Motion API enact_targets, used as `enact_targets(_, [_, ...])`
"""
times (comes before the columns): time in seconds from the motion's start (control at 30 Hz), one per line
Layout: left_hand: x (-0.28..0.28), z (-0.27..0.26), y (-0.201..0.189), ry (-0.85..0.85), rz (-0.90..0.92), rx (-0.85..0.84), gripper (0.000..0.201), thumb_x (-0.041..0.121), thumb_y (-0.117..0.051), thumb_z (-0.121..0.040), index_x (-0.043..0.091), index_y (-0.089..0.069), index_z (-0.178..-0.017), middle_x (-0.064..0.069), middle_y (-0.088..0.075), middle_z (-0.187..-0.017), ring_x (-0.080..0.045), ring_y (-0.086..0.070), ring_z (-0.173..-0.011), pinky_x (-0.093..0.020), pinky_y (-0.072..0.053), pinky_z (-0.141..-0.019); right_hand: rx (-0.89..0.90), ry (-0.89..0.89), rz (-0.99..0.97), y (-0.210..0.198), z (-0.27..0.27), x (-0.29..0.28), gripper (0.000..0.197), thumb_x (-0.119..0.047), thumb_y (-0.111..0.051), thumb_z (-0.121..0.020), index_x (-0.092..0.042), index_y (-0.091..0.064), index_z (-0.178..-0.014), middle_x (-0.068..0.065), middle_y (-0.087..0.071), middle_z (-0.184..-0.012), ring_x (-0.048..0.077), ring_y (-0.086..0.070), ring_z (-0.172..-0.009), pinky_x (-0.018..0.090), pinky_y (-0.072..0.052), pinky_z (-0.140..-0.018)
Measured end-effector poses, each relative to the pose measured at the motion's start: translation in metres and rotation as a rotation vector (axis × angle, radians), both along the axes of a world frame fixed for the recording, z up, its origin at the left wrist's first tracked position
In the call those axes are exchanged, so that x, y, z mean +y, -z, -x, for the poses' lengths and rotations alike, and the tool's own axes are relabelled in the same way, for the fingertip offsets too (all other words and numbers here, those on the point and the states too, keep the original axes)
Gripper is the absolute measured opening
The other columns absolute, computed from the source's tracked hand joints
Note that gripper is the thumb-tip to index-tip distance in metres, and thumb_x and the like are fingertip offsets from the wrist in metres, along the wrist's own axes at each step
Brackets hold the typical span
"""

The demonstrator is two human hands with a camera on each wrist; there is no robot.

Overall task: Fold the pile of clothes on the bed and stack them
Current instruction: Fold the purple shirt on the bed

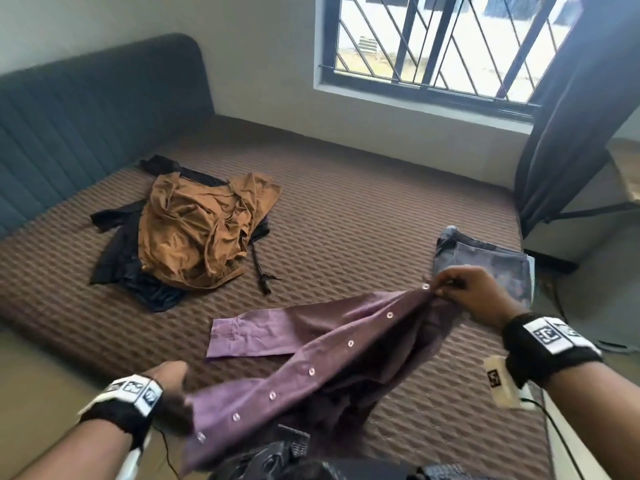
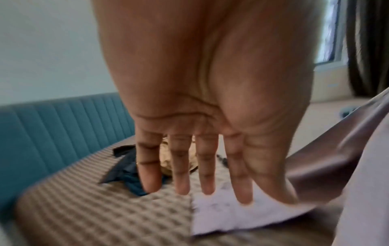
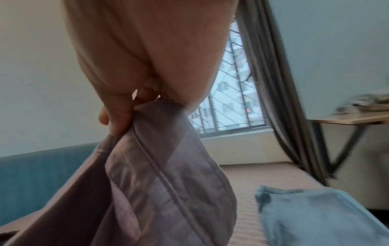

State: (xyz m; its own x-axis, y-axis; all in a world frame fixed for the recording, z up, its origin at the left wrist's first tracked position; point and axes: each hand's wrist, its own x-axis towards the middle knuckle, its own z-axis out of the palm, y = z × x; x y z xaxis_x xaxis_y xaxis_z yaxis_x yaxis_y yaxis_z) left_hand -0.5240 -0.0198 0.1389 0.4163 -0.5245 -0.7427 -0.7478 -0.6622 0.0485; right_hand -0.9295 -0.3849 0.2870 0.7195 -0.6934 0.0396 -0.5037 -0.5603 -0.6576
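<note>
A purple button-up shirt [image 1: 329,341] is stretched across the near part of the bed, one sleeve [image 1: 249,336] lying flat on the cover. My right hand [image 1: 457,289] pinches the bunched top of the purple shirt [image 3: 157,174] and lifts it; the thumb and fingers of that right hand [image 3: 130,106] close on the fabric. My left hand [image 1: 169,375] is at the shirt's lower front edge. The left wrist view shows the left hand [image 2: 206,166] with straight, spread fingers beside the shirt [image 2: 336,158]. The unfolded pile [image 1: 197,226], a brown garment on dark ones, lies further back on the left.
Folded grey-blue denim [image 1: 485,268] lies at the bed's right edge, just behind my right hand. The brown patterned bed cover [image 1: 346,209] meets a teal headboard [image 1: 86,109] on the left. A barred window [image 1: 433,39], dark curtain [image 1: 571,116] and small table [image 3: 347,119] stand to the right.
</note>
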Motion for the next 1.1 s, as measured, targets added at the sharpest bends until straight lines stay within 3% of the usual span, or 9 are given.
enact_targets(0.13, [-0.084,0.058,-0.035,0.018,0.534,0.282,0.023,0.02,-0.071,-0.091,0.01,-0.072,-0.111,-0.001,-0.071,-0.114,-0.009,-0.065,-0.107,-0.02,-0.046,-0.096,-0.075,-0.28,0.092,0.001,-0.031,0.033,0.022,0.01,-0.076,-0.073,-0.01,-0.069,-0.081,-0.001,-0.066,-0.079,0.008,-0.059,-0.078,0.021,-0.048,-0.072])
enact_targets(0.23, [-0.15,0.107,-0.081,-0.069,0.866,0.43,0.015,0.02,-0.068,-0.093,0.01,-0.074,-0.102,0.003,-0.074,-0.093,0.006,-0.064,-0.078,-0.017,-0.052,-0.077,-0.085,-0.432,0.188,-0.001,-0.047,0.054,0.017,0.005,-0.071,-0.076,-0.01,-0.068,-0.084,-0.001,-0.064,-0.08,0.011,-0.055,-0.078,0.023,-0.046,-0.072])
enact_targets(0.33, [-0.194,0.144,-0.117,-0.302,0.811,0.569,0.052,0.046,-0.054,-0.098,-0.003,-0.069,-0.09,-0.012,-0.069,-0.074,-0.011,-0.062,-0.054,-0.02,-0.048,-0.048,-0.197,-0.485,0.411,0.005,-0.058,0.067,0.008,-0.003,-0.062,-0.079,-0.01,-0.067,-0.077,-0.004,-0.061,-0.074,0.013,-0.048,-0.072,0.016,-0.039,-0.069])
enact_targets(0.4, [-0.205,0.162,-0.124,-0.409,0.627,0.715,0.068,0.062,-0.04,-0.096,0.0,-0.066,-0.082,-0.013,-0.066,-0.065,-0.018,-0.061,-0.045,-0.023,-0.046,-0.046,-0.278,-0.396,0.478,0.015,-0.064,0.069,0.011,-0.007,-0.055,-0.081,-0.008,-0.065,-0.075,0.0,-0.063,-0.076,0.018,-0.05,-0.073,0.022,-0.041,-0.07])
enact_targets(0.53, [-0.201,0.182,-0.106,-0.391,0.783,0.935,0.04,0.053,-0.044,-0.096,0.018,-0.062,-0.088,0.0,-0.064,-0.071,-0.014,-0.064,-0.058,-0.027,-0.048,-0.057,-0.411,-0.065,0.427,0.029,-0.074,0.068,0.011,-0.009,-0.055,-0.079,-0.005,-0.062,-0.072,0.004,-0.059,-0.076,0.017,-0.049,-0.074,0.022,-0.041,-0.07])
enact_targets(0.67, [-0.2,0.18,-0.101,-0.39,0.935,0.897,0.016,0.012,-0.054,-0.101,0.011,-0.055,-0.085,0.0,-0.06,-0.068,-0.013,-0.063,-0.054,-0.025,-0.049,-0.049,-0.456,0.03,0.224,0.032,-0.078,0.073,0.016,0.0,-0.072,-0.071,-0.007,-0.062,-0.081,-0.005,-0.054,-0.081,0.001,-0.045,-0.074,0.007,-0.037,-0.072])
enact_targets(0.77, [-0.198,0.168,-0.114,-0.488,0.972,0.895,0.023,0.011,-0.048,-0.103,0.014,-0.05,-0.081,-0.002,-0.059,-0.063,-0.014,-0.059,-0.045,-0.023,-0.041,-0.042,-0.482,0.045,-0.321,0.026,-0.069,0.079,0.028,-0.007,-0.074,-0.085,-0.017,-0.055,-0.102,-0.001,-0.059,-0.092,0.005,-0.055,-0.081,0.022,-0.049,-0.072])
enact_targets(0.93, [-0.186,0.127,-0.145,-0.466,1.06,0.947,0.022,0.016,-0.041,-0.106,0.015,-0.046,-0.084,-0.005,-0.057,-0.062,-0.021,-0.058,-0.042,-0.019,-0.034,-0.033,-0.438,0.073,-1.15,0.039,-0.055,0.076,0.037,-0.026,-0.046,-0.096,-0.002,-0.062,-0.12,0.013,-0.069,-0.119,0.023,-0.065,-0.11,0.038,-0.047,-0.104])
enact_targets(1.1, [-0.172,0.078,-0.156,-0.333,1.161,0.768,0.021,0.01,-0.043,-0.105,0.01,-0.048,-0.084,-0.009,-0.053,-0.062,-0.02,-0.05,-0.043,-0.024,-0.033,-0.036,-0.032,-0.325,-0.891,0.023,-0.087,0.074,0.049,-0.013,-0.076,-0.082,-0.003,-0.059,-0.127,0.012,-0.066,-0.126,0.02,-0.062,-0.116,0.033,-0.049,-0.101])
